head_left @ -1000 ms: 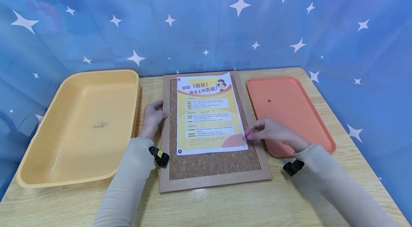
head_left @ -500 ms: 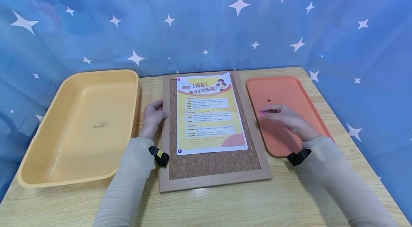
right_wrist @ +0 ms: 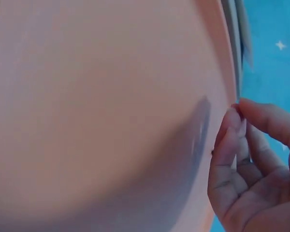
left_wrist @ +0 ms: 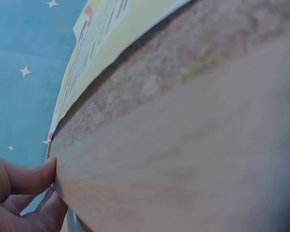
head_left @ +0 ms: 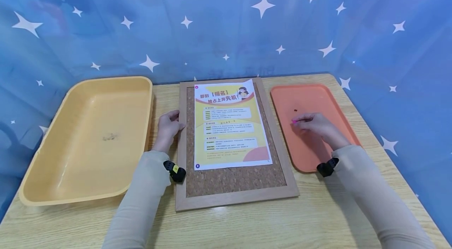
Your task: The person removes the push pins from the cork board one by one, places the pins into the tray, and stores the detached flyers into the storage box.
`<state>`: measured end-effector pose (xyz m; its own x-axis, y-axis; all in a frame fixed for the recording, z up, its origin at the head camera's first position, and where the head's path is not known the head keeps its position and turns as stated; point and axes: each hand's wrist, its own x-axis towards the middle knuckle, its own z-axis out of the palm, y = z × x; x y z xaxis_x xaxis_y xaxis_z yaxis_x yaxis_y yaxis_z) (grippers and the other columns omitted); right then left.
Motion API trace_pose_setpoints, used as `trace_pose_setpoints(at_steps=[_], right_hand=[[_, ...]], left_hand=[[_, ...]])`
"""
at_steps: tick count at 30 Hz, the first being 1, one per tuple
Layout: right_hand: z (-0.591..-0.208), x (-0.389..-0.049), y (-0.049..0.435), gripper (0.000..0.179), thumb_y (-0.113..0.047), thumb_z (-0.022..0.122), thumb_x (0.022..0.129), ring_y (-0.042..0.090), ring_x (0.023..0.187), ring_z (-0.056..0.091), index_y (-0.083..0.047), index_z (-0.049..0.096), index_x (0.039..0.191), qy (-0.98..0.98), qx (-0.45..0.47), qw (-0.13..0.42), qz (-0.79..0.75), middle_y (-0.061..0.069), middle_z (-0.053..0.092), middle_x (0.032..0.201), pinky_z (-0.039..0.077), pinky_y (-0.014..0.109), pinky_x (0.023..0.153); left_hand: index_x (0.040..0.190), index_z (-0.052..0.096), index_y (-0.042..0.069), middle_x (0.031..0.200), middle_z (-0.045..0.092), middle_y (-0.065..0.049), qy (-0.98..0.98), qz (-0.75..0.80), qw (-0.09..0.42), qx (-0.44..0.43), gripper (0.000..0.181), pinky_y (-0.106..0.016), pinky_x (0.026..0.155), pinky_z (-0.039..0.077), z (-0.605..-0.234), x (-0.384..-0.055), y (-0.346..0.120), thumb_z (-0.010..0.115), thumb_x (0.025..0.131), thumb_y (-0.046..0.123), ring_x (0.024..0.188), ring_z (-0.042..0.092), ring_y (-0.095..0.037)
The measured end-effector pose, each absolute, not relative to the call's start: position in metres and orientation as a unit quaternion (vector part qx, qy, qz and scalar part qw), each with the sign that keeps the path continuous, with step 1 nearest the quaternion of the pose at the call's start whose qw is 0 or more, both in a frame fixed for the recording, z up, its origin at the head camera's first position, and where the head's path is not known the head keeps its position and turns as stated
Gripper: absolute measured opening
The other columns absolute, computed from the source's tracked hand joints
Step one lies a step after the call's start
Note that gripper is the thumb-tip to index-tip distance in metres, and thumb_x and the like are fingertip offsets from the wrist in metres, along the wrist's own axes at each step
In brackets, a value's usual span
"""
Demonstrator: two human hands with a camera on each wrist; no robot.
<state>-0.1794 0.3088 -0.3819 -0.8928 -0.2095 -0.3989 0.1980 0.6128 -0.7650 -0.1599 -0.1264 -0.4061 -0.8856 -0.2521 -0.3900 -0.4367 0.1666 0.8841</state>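
My left hand (head_left: pixel 168 127) grips the left edge of a wood-framed corkboard (head_left: pixel 234 182). In the left wrist view its thumb (left_wrist: pixel 36 178) lies on top of the frame, fingers curled below the edge. A yellow and white printed poster (head_left: pixel 229 135) lies on the cork. A pink pin (head_left: pixel 196 87) sits at its top left corner and a dark blue pin (head_left: pixel 197 166) at the bottom left. Over the orange tray (head_left: pixel 318 94), my right hand (head_left: pixel 316 128) pinches a small pink pushpin (head_left: pixel 294 122) between thumb and fingertips; the fingers mostly cover it in the right wrist view.
A small dark thing (head_left: pixel 295 110) lies in the orange tray, just beyond the right fingertips. To the left stands a deep yellow basin (head_left: pixel 88 139) with a dark smudge on its floor. Behind the wooden table (head_left: pixel 247 225) hangs a blue star-printed curtain (head_left: pixel 226 21).
My right hand has moved from the poster's lower right corner up and right to over the orange tray, the pink pushpin still in its fingertips. My left hand and the corkboard have stayed put.
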Motion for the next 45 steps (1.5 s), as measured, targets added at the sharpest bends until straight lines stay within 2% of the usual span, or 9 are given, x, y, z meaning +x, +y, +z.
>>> trace_pose_setpoints(at_steps=[12,26,34,36,38,42,45], right_hand=[[-0.384,-0.184,0.305,0.045,-0.019,0.060,0.092,-0.004,0.080,0.058,0.007,0.055,0.128,0.876,0.009,0.257,-0.407,-0.015,0.066,0.096,0.052,0.018,0.074],[-0.382,-0.188,0.304,0.043,-0.020,0.058,0.094,-0.005,0.082,0.058,0.006,0.055,0.129,0.880,0.007,0.271,-0.391,-0.006,0.069,0.107,0.053,0.019,0.077],[-0.382,-0.188,0.304,0.042,-0.020,0.057,0.094,-0.004,0.081,0.059,0.006,0.055,0.128,0.875,0.005,0.275,-0.398,-0.009,0.069,0.102,0.052,0.018,0.075],[-0.380,-0.188,0.304,0.041,-0.019,0.057,0.095,-0.002,0.082,0.059,0.006,0.055,0.128,0.876,0.004,0.273,-0.397,-0.006,0.069,0.103,0.052,0.019,0.075],[-0.378,-0.186,0.303,0.041,-0.017,0.056,0.095,-0.001,0.083,0.060,0.006,0.054,0.128,0.878,0.002,0.268,-0.396,0.003,0.070,0.107,0.053,0.021,0.076],[-0.368,-0.183,0.296,0.041,-0.015,0.054,0.095,0.003,0.087,0.065,0.006,0.051,0.131,0.879,-0.007,0.256,-0.403,0.020,0.064,0.124,0.055,0.028,0.082],[-0.359,-0.182,0.287,0.042,-0.016,0.053,0.096,0.009,0.088,0.067,0.005,0.050,0.132,0.882,-0.020,0.245,-0.403,0.023,0.062,0.124,0.055,0.034,0.084]], left_hand=[[0.145,0.037,0.000,0.147,0.043,-0.019,0.758,0.607,0.079,-0.225,0.059,-0.038,0.111,0.039,-0.402,-0.159,-0.126,0.050,0.089,-0.011,0.136,0.043,-0.029],[0.144,0.038,0.000,0.147,0.043,-0.019,0.758,0.607,0.078,-0.226,0.058,-0.038,0.111,0.039,-0.403,-0.159,-0.126,0.051,0.088,-0.010,0.136,0.043,-0.029],[0.145,0.037,0.000,0.148,0.042,-0.019,0.758,0.608,0.080,-0.223,0.059,-0.039,0.111,0.038,-0.403,-0.159,-0.127,0.051,0.089,-0.010,0.136,0.042,-0.030],[0.145,0.037,0.001,0.148,0.042,-0.019,0.759,0.606,0.081,-0.223,0.059,-0.039,0.111,0.038,-0.402,-0.159,-0.127,0.051,0.089,-0.009,0.136,0.042,-0.030],[0.145,0.037,0.001,0.148,0.042,-0.019,0.761,0.604,0.082,-0.222,0.059,-0.039,0.111,0.038,-0.402,-0.159,-0.127,0.051,0.089,-0.009,0.136,0.042,-0.030],[0.145,0.037,0.002,0.148,0.042,-0.018,0.759,0.605,0.087,-0.227,0.059,-0.039,0.111,0.039,-0.400,-0.158,-0.127,0.051,0.089,-0.008,0.136,0.043,-0.030],[0.146,0.037,0.003,0.148,0.042,-0.017,0.757,0.605,0.092,-0.231,0.059,-0.039,0.112,0.038,-0.399,-0.158,-0.127,0.051,0.090,-0.008,0.135,0.043,-0.029]])
